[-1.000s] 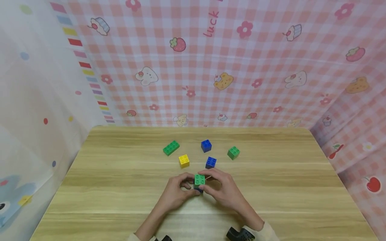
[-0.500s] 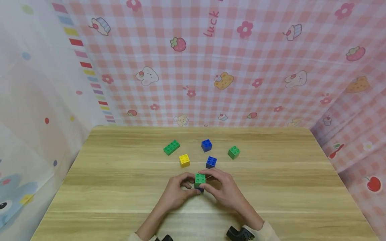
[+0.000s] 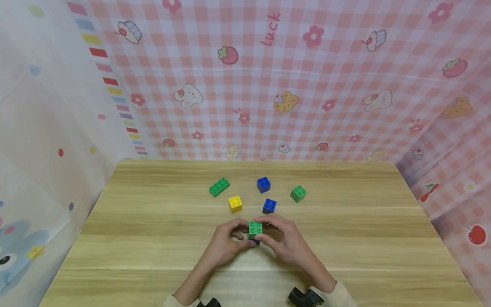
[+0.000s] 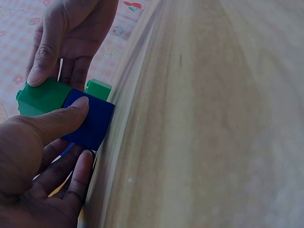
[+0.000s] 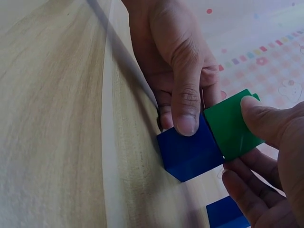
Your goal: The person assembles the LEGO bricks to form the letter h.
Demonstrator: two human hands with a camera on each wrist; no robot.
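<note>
A square green toy building block (image 3: 255, 228) stands on top of a dark blue block (image 5: 192, 154). They meet along a thin seam; I cannot tell whether they are fully pressed together. My left hand (image 3: 228, 242) grips the blue block, its thumb across one face in the left wrist view. With thumb and fingers, my right hand (image 3: 285, 238) pinches the green block from the other side. The head view hides most of the blue block beneath the green one. In both wrist views its bottom is at or close to the tabletop.
Beyond the hands lie a long green block (image 3: 219, 187), a yellow block (image 3: 235, 204), a blue block (image 3: 263, 184), a nearer blue block (image 3: 270, 205) and a green block (image 3: 298, 194). All are on the wooden table (image 3: 153, 238), with patterned cloth (image 3: 245, 85) behind.
Both hands keep the same hold on the two stacked blocks. Everything in the head view shifts a few pixels together; the loose blocks stay put on the table.
</note>
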